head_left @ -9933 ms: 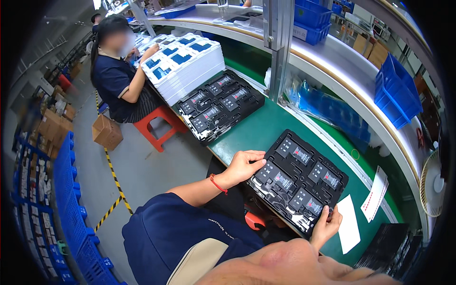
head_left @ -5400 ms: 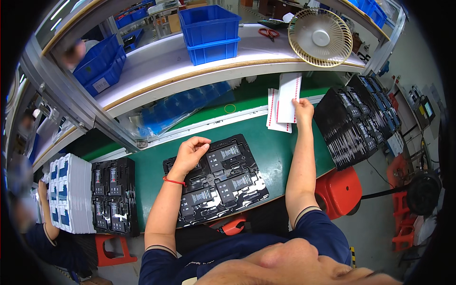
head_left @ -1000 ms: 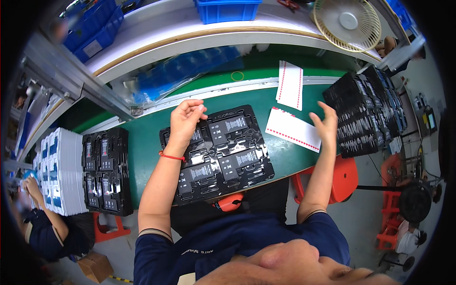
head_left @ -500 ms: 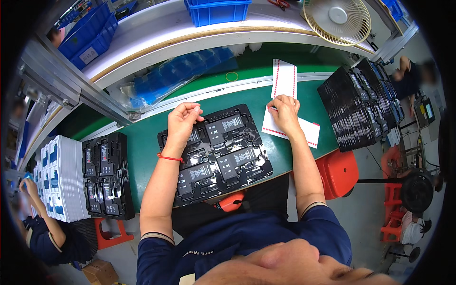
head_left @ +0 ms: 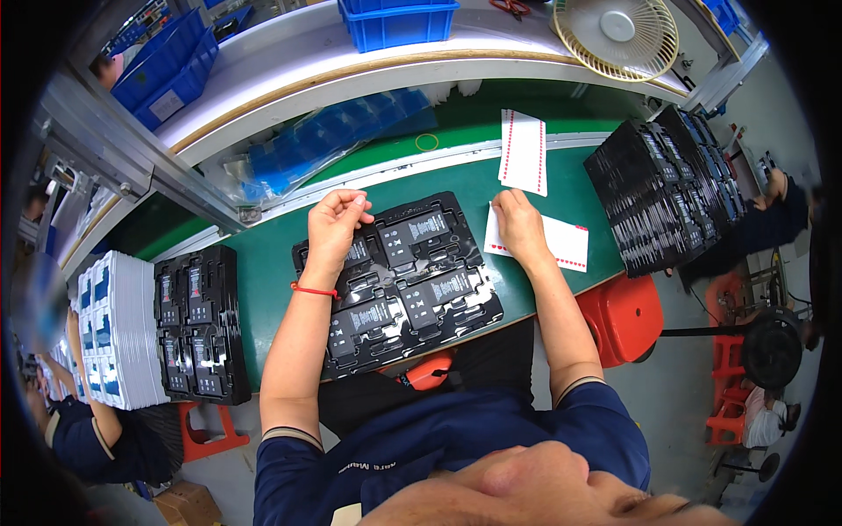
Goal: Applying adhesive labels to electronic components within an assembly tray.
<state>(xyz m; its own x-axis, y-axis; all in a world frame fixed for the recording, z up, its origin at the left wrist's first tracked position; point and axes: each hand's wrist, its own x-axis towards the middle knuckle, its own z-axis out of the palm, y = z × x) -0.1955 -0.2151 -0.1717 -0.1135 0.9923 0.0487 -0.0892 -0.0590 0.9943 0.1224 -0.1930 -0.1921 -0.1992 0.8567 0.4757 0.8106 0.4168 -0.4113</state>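
Note:
A black moulded tray with several dark flat parts in its pockets lies on the green bench in front of me. My left hand rests on the tray's far left corner, fingers curled loosely, a red band on the wrist. My right hand presses on the left end of a white sheet edged with small red marks, just right of the tray. A second such sheet lies farther back.
A tall stack of black trays stands at the right, another tray stack and white-blue boxes at the left. Blue bins and a fan sit on the shelf. An orange stool stands beside me. Co-workers sit left and right.
The white sheet, earlier at the back, now lies beside the tray. My right hand has settled on its left end and my left hand has shifted slightly on the tray.

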